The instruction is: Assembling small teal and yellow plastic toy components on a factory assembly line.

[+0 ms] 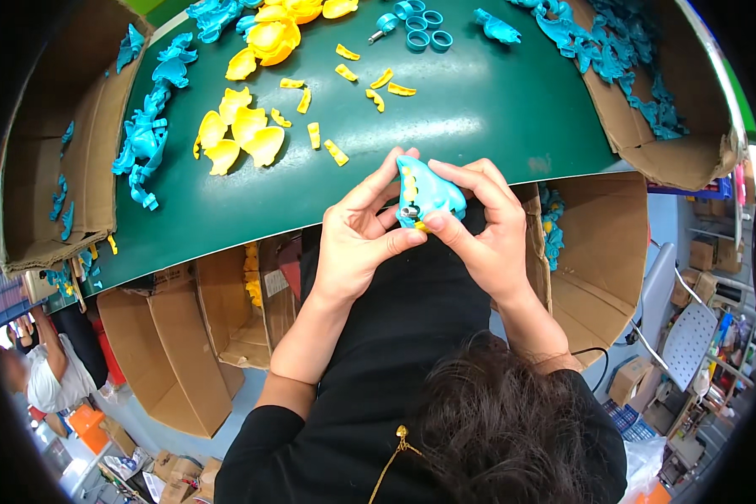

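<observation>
Just beyond the table's near edge, a rounded blue plastic toy part (433, 189) with yellow pieces along one side and a small dark and metal fitting is held up between both hands. My left hand (353, 235) grips it from the left, thumb at its lower edge and fingertips at its top. On the other side, my right hand (491, 231) closes on it with the thumb near the yellow piece at the bottom. Small curved yellow strips (336, 152) lie scattered ahead, beside a cluster of yellow shell pieces (242, 130).
Blue rings (417, 39) and a blue piece (497, 27) lie at the far side of the green table (479, 109). More blue parts (145, 139) line its left. Cardboard boxes (84, 134) with blue parts flank both ends; others (176, 353) stand below. A person (59, 370) is at far left.
</observation>
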The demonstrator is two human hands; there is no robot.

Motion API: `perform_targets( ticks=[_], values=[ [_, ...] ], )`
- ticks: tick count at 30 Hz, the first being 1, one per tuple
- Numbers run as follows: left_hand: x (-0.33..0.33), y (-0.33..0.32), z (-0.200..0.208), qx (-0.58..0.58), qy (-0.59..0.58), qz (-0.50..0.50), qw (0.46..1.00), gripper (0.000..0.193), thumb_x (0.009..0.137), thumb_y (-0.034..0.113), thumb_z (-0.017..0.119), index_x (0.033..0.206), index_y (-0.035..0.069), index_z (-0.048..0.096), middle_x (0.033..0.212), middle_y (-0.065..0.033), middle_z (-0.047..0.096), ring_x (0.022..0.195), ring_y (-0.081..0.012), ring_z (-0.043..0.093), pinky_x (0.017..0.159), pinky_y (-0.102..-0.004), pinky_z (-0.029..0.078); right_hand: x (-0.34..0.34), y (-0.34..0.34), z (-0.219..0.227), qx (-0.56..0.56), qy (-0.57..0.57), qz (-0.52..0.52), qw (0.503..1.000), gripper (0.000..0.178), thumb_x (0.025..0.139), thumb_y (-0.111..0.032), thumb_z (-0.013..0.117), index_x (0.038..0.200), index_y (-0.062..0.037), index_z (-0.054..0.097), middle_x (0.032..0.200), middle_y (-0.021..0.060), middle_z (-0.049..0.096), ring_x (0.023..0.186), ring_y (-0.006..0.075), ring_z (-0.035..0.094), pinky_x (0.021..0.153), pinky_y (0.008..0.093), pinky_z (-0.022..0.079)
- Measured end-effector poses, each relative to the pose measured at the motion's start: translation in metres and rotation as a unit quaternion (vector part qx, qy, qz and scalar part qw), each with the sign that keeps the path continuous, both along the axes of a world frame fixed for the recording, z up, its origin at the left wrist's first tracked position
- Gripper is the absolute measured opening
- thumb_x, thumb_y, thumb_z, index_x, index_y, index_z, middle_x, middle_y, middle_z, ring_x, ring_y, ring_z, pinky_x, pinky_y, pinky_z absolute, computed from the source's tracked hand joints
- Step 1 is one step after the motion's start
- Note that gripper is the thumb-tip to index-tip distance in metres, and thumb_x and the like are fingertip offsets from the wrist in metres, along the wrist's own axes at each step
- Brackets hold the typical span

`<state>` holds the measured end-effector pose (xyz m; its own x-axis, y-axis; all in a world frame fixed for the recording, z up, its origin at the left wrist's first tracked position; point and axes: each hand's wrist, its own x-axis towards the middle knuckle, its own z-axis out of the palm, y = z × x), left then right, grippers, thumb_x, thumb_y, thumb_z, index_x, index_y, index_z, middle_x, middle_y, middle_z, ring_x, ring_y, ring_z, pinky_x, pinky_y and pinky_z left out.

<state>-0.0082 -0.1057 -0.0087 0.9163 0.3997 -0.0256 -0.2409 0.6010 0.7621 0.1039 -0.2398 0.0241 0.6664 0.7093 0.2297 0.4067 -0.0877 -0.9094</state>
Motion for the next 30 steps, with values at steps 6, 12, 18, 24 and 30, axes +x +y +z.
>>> perform_targets(
  ticks=[6,12,18,24,30],
  values=[
    [-0.003,0.009,-0.002,0.017,-0.013,-0.033,0.999,0.081,0.078,-0.013,0.074,0.149,0.000,0.038,0.152,-0.0209,0.040,0.135,-0.0272,0.047,0.107,-0.0404,0.048,0.003,0.001,0.002,-0.005,0.049,0.021,0.999,0.045,0.080,-0.018,0.080,0.120,-0.0016,0.068,0.092,0.0043,0.059,0.084,0.0130,0.054,0.078,0.0258,0.044],
    [-0.001,0.004,0.004,0.028,-0.033,-0.027,0.999,0.072,0.082,-0.003,0.076,0.146,0.002,0.044,0.142,-0.0174,0.050,0.130,-0.0249,0.051,0.101,-0.0382,0.052,0.003,0.003,0.005,-0.029,0.047,0.070,0.996,0.041,0.080,-0.021,0.081,0.114,-0.0011,0.070,0.090,0.0049,0.056,0.083,0.0142,0.053,0.074,0.0262,0.044],
    [-0.002,0.008,0.000,-0.057,-0.016,0.025,0.998,0.044,0.091,0.016,0.071,0.130,0.001,0.058,0.127,-0.0075,0.055,0.118,-0.0210,0.059,0.089,-0.0358,0.059,-0.009,0.003,0.019,0.021,0.241,0.033,0.970,0.067,0.068,-0.003,0.089,0.127,0.0023,0.058,0.117,0.0084,0.057,0.115,0.0180,0.059,0.098,0.0329,0.050],
    [-0.002,0.007,-0.005,-0.040,-0.050,0.023,0.998,0.047,0.091,0.020,0.073,0.131,0.001,0.058,0.121,-0.0070,0.057,0.118,-0.0216,0.059,0.092,-0.0365,0.057,-0.005,-0.005,0.002,0.063,0.084,0.053,0.993,0.053,0.071,-0.001,0.087,0.118,0.0046,0.063,0.113,0.0113,0.061,0.108,0.0190,0.062,0.093,0.0315,0.053],
    [-0.002,0.003,-0.010,-0.049,-0.055,0.030,0.997,0.051,0.089,0.021,0.075,0.133,0.002,0.057,0.130,-0.0110,0.057,0.123,-0.0245,0.057,0.099,-0.0389,0.052,0.004,-0.004,-0.001,0.083,0.049,0.077,0.992,0.049,0.070,0.000,0.087,0.113,0.0055,0.064,0.108,0.0123,0.064,0.103,0.0187,0.064,0.091,0.0323,0.053]
  ],
)
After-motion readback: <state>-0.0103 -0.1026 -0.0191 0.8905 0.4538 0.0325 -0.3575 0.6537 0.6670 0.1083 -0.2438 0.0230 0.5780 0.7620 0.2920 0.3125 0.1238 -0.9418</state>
